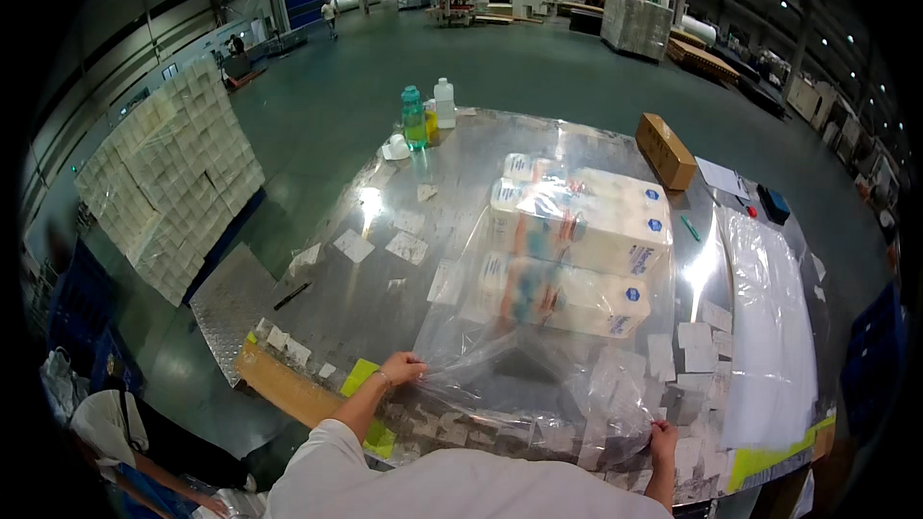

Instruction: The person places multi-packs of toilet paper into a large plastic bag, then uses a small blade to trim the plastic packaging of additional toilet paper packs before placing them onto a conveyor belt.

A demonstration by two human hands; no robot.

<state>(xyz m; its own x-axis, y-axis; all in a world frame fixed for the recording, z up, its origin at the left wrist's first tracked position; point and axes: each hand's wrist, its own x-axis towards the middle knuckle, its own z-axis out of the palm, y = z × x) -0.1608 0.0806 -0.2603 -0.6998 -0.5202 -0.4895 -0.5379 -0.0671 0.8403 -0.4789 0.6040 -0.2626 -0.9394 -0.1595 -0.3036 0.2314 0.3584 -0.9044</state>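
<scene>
A large clear plastic bag (481,365) lies on the metal-topped table in front of me, its open end spread toward me. Several white tissue packs (586,296) with blue and orange print sit side by side and stacked in the far part of the bag. My left hand (402,368) is closed on the left edge of the bag's mouth. At the opposite edge, nearer the table's front, my right hand (663,439) pinches the plastic. Between my hands the film lies loose and wrinkled.
Flat clear bags (769,336) are piled at the right. A cardboard box (665,151) stands at the far right, bottles (413,118) at the far left. A pen (291,296) and paper labels lie on the tabletop. A loaded pallet (173,173) and a co-worker (115,428) are to the left.
</scene>
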